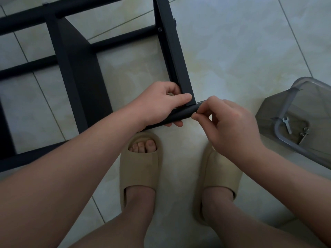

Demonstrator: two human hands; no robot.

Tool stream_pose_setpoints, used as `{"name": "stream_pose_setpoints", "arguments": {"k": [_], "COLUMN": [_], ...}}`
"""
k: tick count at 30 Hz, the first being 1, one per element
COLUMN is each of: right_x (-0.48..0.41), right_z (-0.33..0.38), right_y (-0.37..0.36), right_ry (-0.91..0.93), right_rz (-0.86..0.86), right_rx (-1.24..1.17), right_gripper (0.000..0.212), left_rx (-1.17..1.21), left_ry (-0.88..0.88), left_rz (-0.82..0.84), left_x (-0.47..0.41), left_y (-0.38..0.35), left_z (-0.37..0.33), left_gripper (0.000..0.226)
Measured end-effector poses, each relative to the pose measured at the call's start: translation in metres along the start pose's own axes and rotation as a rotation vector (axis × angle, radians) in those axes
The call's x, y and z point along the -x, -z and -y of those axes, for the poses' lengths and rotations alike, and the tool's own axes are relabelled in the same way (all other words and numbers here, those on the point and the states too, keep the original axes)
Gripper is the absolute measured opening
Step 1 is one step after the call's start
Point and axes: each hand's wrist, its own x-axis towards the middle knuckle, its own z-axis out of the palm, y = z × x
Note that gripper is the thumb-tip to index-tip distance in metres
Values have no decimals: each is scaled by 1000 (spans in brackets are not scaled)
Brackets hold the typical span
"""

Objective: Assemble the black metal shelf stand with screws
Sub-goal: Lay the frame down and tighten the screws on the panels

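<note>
1. While I look straight down from the head view, the black shelf stand [77, 68] fills the upper left, standing on the tiled floor [232, 51] and running off the top and left edges.
2. Room check: bare tile lies open to the right of the corner post [172, 51], as far as the clear container [279, 111] at the right edge. Below the corner it's tight, with 2 beige slippers [141, 169] just under the work.
3. Axis call: the round tube [182, 114] runs from lower left up to the right, its free end pointing right. The post meets it at the near corner and runs away toward the top edge.
4. Left hand [161, 106] is clamped around the tube just beside that corner, thumb across the top near the post's end and fingers curled underneath.
5. Right hand [231, 126] is at the tube's free end, thumb and forefinger pinched together on a small bright piece [194, 113]. I cannot tell whether it is a screw.
6. Inside the container I see a small wrench [287, 125] lying flat, with loose screws [304, 131] near it, well apart from both hands.
</note>
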Motion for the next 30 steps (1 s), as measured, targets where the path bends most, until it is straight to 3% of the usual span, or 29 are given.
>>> {"name": "stream_pose_setpoints", "arguments": {"k": [7, 12, 16, 23, 27, 30], "right_x": [-12, -2, 21, 70, 89, 95], "right_z": [-4, -9, -21, -85, -136, -176], "right_y": [7, 28, 65, 125, 143, 146], "right_ry": [6, 23, 67, -155, -322, -472], "right_rz": [103, 301, 281, 327, 355, 381], "right_rx": [-20, -110, 46, 351, 371, 288], "right_gripper": [19, 30, 47, 68, 64, 58], "left_rx": [-80, -341, -634, -877, -968, -945], "left_ry": [16, 14, -188, -341, -260, -143], "left_rz": [-85, -419, -564, -146, 114, 196], "left_x": [-1, 9, 23, 34, 18, -6], "left_y": [-6, -10, -24, -99, -139, -166], "left_z": [-5, -15, -46, -105, -109, -104], "left_gripper": [27, 34, 37, 35, 46, 57]}}
